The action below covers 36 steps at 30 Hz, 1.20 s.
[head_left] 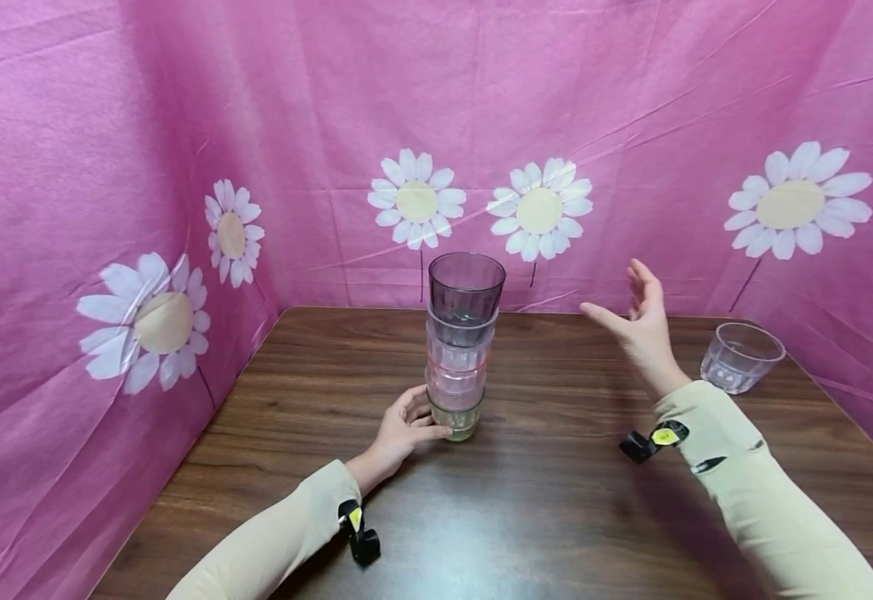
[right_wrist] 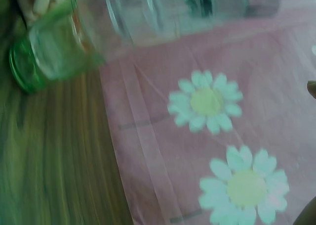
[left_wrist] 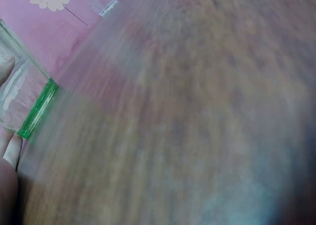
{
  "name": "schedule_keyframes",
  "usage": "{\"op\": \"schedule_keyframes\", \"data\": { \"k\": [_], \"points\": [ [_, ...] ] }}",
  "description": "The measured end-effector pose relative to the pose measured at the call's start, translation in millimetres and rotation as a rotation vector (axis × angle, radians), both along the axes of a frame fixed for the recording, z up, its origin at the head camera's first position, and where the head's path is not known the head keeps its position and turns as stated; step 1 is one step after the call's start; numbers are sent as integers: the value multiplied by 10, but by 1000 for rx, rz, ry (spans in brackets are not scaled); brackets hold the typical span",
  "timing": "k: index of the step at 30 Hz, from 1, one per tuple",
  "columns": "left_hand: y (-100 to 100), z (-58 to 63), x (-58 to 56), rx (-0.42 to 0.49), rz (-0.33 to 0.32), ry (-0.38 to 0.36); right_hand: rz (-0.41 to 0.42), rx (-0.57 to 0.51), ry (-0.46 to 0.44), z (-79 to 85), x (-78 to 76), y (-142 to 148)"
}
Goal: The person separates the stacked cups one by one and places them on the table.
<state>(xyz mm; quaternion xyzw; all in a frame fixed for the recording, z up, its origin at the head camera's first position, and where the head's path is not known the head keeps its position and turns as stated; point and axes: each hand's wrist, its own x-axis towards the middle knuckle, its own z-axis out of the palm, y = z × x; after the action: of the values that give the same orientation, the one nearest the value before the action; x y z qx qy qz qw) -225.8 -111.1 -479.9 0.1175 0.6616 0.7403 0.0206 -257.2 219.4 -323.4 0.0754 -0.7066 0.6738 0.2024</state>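
Creased pink cloth (head_left: 316,125) hangs at the left, far and right, printed with white, yellow-centred daisies (head_left: 416,202) on dark stems. Before it stands a dark brown wood-grain table (head_left: 294,367), a pale glare (head_left: 459,529) shining on its near middle.

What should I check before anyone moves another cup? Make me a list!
1. Left hand holding the green bottom cup: ok, thumb in front of it.
2. Right hand free: ok, open and holding nothing.
3. Dark top cup sitting inside the cup below: ok.
4. Tower perfectly straight: cannot tell; it looks roughly upright.
5. Loose clear cup upright and apart from the tower: ok.
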Motion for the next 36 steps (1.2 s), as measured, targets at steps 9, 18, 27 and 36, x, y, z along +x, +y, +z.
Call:
{"op": "schedule_keyframes", "data": {
  "k": [9,18,27,36],
  "points": [
    [2,19,0,4,-5,-9,221,-83,72,135,54,-453],
    [5,10,14,-2,0,-9,371,-90,92,154,63,-814],
    [3,26,23,4,-11,-14,509,-153,131,227,74,-1025],
    [10,41,24,15,-1,-24,535,-109,107,296,97,-1112]
  ]
}}
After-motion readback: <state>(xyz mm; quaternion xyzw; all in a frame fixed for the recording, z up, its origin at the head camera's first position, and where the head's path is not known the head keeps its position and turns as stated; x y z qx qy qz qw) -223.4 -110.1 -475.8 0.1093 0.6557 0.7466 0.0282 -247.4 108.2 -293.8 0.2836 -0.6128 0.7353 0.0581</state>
